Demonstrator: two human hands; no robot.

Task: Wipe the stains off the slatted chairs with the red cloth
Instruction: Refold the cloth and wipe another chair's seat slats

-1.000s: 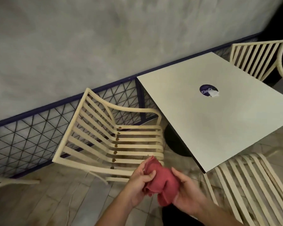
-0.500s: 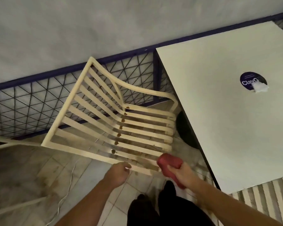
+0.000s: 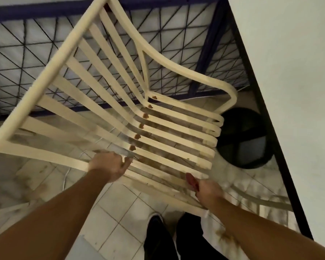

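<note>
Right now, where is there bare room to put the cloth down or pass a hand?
The table top, right of the chair, is bare in view. So are the floor tiles between the forearms. Crowded: the seat's near edge, where the left hand grips a slat and the right hand holds the cloth.

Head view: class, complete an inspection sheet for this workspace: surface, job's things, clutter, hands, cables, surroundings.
Surface: pale tiled floor, smudged brown in places.
Job's things: cream slatted chair with a row of brown stains along the seat crease; red cloth at the seat's front edge.
Clutter: nothing seen.
Hands: left hand grips a chair slat; right hand holds the cloth.
Cables: thin pale cord on the tiles.
Surroundings: blue mesh fence, white table top, black round table base.
</note>
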